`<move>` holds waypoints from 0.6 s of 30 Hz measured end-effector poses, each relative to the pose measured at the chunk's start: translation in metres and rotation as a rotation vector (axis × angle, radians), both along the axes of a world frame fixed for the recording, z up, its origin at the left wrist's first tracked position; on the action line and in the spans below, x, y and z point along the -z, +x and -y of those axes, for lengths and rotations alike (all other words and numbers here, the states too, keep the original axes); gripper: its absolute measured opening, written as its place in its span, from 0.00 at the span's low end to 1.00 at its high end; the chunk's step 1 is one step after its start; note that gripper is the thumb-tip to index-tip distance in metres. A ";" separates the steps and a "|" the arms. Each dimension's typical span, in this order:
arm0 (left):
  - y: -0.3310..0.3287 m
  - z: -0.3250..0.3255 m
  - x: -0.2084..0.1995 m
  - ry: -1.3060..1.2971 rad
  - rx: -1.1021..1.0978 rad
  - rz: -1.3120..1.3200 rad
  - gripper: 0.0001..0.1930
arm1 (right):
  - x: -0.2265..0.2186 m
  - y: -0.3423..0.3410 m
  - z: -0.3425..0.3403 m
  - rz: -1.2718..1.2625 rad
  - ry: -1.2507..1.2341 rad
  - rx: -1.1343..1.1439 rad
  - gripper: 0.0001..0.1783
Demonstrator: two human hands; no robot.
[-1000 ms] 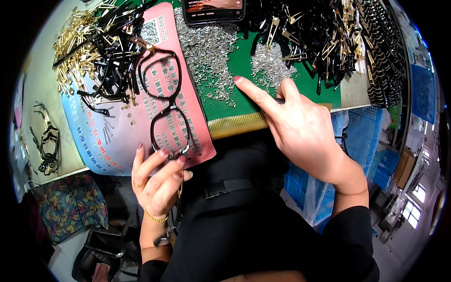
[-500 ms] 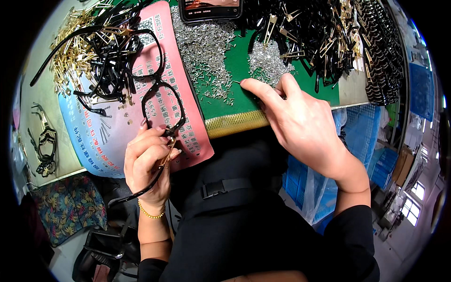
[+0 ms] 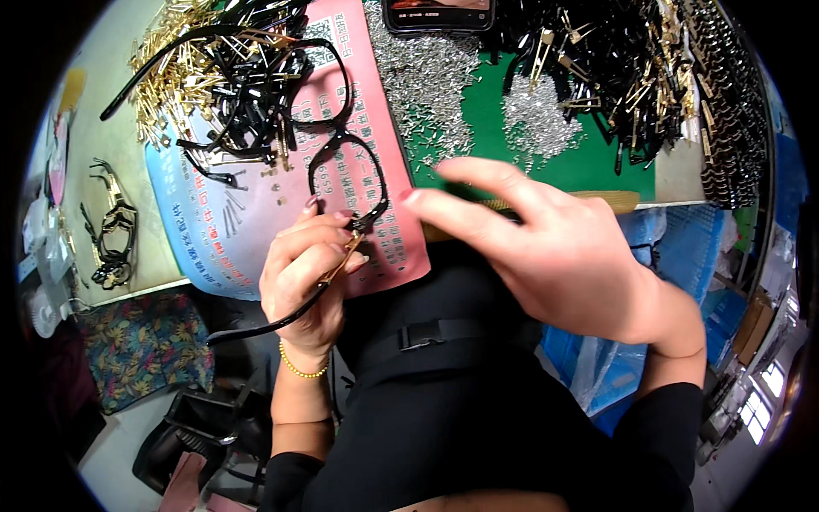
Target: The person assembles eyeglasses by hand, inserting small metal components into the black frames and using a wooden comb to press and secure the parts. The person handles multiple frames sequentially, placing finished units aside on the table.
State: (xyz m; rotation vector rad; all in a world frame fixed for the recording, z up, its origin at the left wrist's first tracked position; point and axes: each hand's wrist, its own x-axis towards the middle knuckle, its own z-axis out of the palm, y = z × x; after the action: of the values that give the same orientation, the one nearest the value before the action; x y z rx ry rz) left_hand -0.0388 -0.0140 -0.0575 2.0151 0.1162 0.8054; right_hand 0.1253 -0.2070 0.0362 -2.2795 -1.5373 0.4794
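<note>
My left hand (image 3: 303, 269) is closed on a pair of black eyeglass frames (image 3: 381, 175), pinching them near a hinge. The rims stand upright above my fingers, without visible lenses. One temple with a gold-coloured part runs down past my palm; the other reaches out to the upper left. My right hand (image 3: 554, 247) is in the air just right of the frames, apart from them. It is smeared by motion; two fingers point left toward the rim and the thumb is hidden. Whether anything small is between its fingertips cannot be made out.
Small silver screws (image 3: 426, 85) and a finer silver pile (image 3: 537, 119) lie on a green mat (image 3: 490, 111). Black and gold temples are heaped left (image 3: 247, 102) and right (image 3: 631, 77). A phone (image 3: 439, 17) stands at the back. Finished-looking frames (image 3: 115, 230) lie far left on the table.
My right hand has moved left and down, from beside the screws toward the eyeglass frames. The left hand keeps its hold. The whole view has shifted, so the table appears further right.
</note>
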 end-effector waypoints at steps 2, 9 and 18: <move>-0.001 0.001 0.001 -0.022 -0.007 -0.002 0.18 | 0.008 -0.001 -0.011 0.090 -0.004 -0.119 0.38; 0.004 -0.001 -0.010 0.116 0.012 -0.069 0.19 | 0.017 0.008 -0.019 0.048 -0.008 -0.212 0.40; 0.008 -0.006 -0.012 0.271 0.033 -0.134 0.19 | 0.014 0.010 -0.024 0.050 -0.057 -0.218 0.36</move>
State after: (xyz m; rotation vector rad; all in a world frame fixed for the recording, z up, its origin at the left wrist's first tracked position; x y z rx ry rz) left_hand -0.0309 -0.0077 -0.0452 2.3205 0.0523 0.6946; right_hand 0.1349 -0.1832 0.0226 -2.1916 -1.8301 0.5332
